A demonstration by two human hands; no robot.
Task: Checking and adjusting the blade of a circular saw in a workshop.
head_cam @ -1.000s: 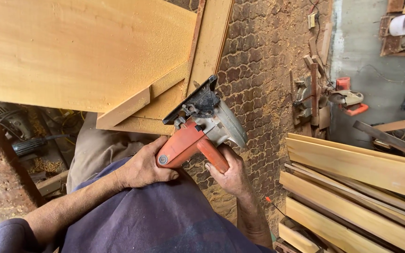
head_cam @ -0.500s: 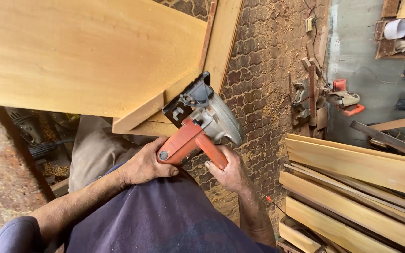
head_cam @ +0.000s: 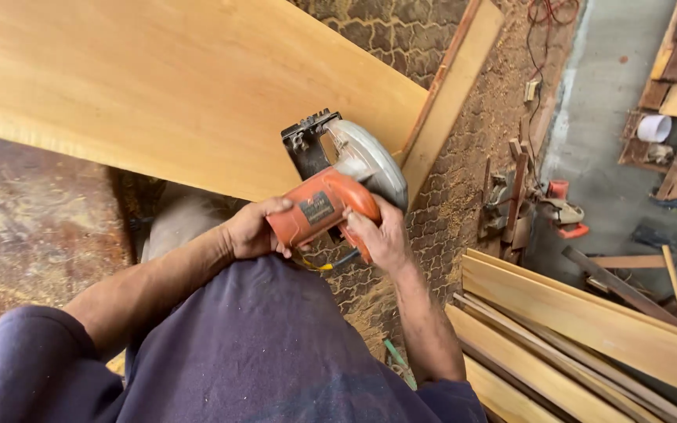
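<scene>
An orange circular saw (head_cam: 337,188) with a silver blade guard sits at the near edge of a wide pale wooden board (head_cam: 174,86). My left hand (head_cam: 254,229) grips the rear of its orange body. My right hand (head_cam: 379,235) is closed around the orange handle on the right side. The saw's black base plate rests against the board's edge, beside a narrow plank (head_cam: 452,94) that lies at the board's right. My dark blue shirt fills the bottom of the view.
A stack of long pale planks (head_cam: 589,329) lies at the lower right. Another orange power tool (head_cam: 562,211) and wood scraps sit on the sawdust-strewn paved floor (head_cam: 464,227). Shelves with offcuts and a white container (head_cam: 653,128) stand at the far right.
The view has shifted, so the board now fills more of the upper left. The saw has moved along the board's edge with both hands still on it.
</scene>
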